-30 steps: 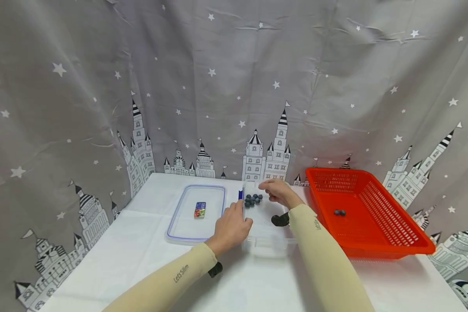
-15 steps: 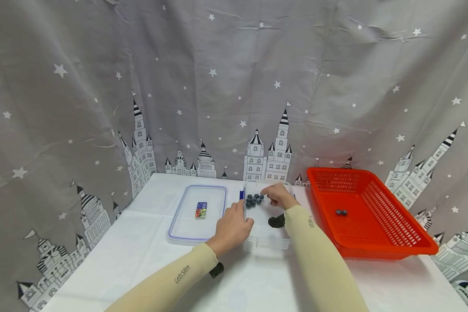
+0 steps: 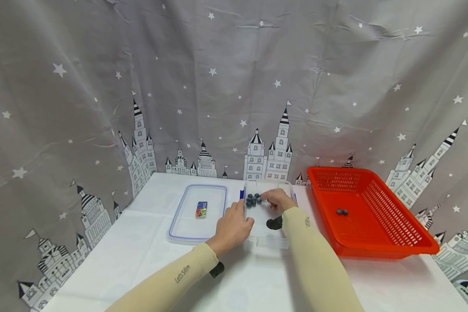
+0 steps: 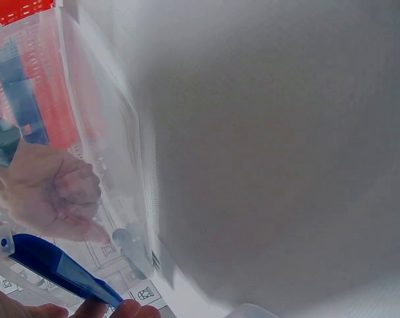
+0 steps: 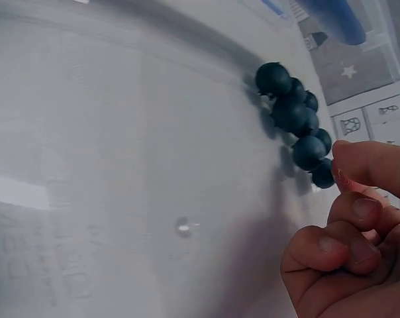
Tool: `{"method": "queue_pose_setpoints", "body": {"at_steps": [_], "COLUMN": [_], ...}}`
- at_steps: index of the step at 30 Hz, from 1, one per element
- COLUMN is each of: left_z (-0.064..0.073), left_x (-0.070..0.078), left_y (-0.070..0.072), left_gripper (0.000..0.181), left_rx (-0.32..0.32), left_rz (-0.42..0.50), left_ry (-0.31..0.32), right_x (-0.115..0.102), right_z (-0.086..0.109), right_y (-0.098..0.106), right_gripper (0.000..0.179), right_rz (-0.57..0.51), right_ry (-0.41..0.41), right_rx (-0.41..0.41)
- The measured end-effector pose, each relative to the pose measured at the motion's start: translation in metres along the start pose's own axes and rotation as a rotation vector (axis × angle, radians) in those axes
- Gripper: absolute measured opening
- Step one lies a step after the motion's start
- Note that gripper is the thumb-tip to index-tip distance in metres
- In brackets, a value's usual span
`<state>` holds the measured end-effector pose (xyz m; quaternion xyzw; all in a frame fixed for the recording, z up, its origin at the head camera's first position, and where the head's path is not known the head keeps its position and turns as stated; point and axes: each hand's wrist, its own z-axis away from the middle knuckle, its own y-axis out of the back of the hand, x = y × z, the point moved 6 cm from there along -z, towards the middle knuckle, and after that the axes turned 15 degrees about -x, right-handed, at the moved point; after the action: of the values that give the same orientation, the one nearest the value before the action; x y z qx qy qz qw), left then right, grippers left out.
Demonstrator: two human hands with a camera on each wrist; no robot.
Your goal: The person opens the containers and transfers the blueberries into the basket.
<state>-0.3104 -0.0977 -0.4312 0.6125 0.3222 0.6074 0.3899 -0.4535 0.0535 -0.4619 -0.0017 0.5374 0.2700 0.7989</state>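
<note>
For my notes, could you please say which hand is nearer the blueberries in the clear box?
The right hand: its fingers are at the blueberries; the left hand, farther off to their left, holds the clear box.

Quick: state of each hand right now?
Left hand: closed, holding the clear rectangular plastic container at its blue plastic latch.
Right hand: fingers curled, a fingertip at a dark-blue round berry; can't tell whether it's pinched.
</note>
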Motion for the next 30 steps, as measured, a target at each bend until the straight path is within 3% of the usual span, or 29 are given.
{"method": "queue_pose_setpoints", "body": {"at_steps": [10,16,20,26,30], "left_z": [-0.001,-0.002,-0.002,-0.002,-0.002], "left_x": [0.002,0.002,0.002,0.000,0.001], "left_y": [-0.002,-0.003,-0.001,-0.001,-0.002], "left_gripper": [0.069,0.069,0.068,0.068,0.068], "left_rx": [-0.008,-0.005,0.006,-0.002,0.000], "left_rz": [-0.005,0.003,0.018,0.015,0.021], "left_ry": [0.000,0.001,-0.004,0.005,0.006], "right_x": [0.008,0.009,0.008,0.007,0.009], "right_z": [-0.001,-0.002,-0.007,-0.009,-0.008], "right_y": [0.000,0.000,-0.001,-0.004,-0.005], "right_gripper": [0.012,0.030,0.032,0.028,0.023], "right_rz": [-0.029,-0.015,0.001,0.022,0.017], "right_ry": [-0.020,-0.018,0.010,0.058,0.048], "right_rx": [0.031,0.020,0.023,0.033,0.037]}}
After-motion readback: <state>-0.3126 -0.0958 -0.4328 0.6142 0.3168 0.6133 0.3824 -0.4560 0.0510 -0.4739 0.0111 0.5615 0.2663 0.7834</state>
